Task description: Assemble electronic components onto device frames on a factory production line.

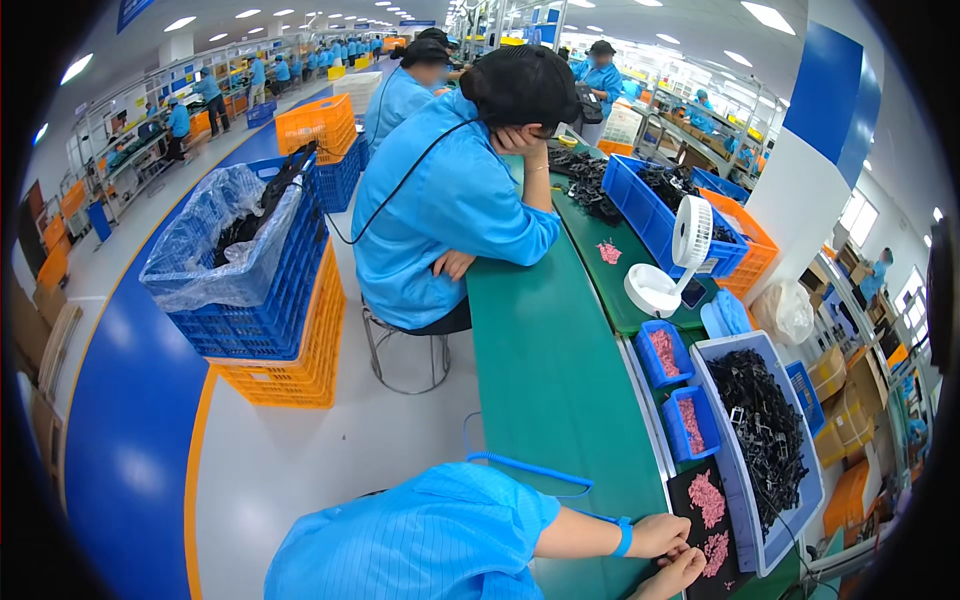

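My left hand [660, 535], with a blue wristband [624, 537] and coiled blue cord [530, 482], is closed in a pinch over the edge of a black mat [684, 488]. Just below it, my right hand [676, 577] is pinched too, its fingertips meeting those of the left. Whatever lies between the fingers is too small to make out. Right beside the fingers is a pile of small pink parts [716, 552] on the mat, with another pink pile [707, 500] farther up.
A grey-blue bin [812, 490] of black cabled parts [757, 430] stands right of the mat. Two small blue trays [692, 456] [652, 378] hold pink pieces. A white fan [655, 290] stands farther along the green bench [540, 380]. A seated co-worker [430, 210] leans there. Stacked crates [280, 370] stand left.
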Action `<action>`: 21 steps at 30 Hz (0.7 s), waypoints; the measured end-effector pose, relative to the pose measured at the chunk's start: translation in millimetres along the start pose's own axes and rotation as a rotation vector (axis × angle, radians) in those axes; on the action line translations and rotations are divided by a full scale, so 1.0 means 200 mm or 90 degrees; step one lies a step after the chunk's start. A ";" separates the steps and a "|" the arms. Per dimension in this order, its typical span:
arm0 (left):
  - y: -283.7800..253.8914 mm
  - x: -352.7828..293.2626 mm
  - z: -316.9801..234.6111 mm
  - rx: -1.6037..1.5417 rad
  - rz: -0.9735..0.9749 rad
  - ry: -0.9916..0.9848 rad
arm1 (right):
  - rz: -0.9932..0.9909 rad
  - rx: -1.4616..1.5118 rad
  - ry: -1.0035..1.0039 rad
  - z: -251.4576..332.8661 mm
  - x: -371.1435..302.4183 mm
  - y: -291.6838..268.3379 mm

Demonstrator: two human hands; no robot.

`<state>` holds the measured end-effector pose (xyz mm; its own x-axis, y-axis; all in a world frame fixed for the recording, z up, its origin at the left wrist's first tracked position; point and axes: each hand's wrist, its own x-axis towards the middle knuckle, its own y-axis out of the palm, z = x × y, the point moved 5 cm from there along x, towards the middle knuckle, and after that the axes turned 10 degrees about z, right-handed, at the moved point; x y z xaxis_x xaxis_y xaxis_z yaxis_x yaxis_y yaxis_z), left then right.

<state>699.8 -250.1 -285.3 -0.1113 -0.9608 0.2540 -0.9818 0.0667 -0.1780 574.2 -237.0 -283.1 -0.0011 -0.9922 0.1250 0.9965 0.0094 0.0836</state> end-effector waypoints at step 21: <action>-0.01 0.00 0.03 0.018 -0.015 -0.022 | 0.011 -0.143 -0.128 -0.01 0.05 0.00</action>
<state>702.5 -252.4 -289.9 -0.0825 -0.9707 0.2256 -0.9792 0.0369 -0.1993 574.6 -246.4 -283.8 0.0216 -0.9472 0.3200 0.9901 -0.0243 -0.1386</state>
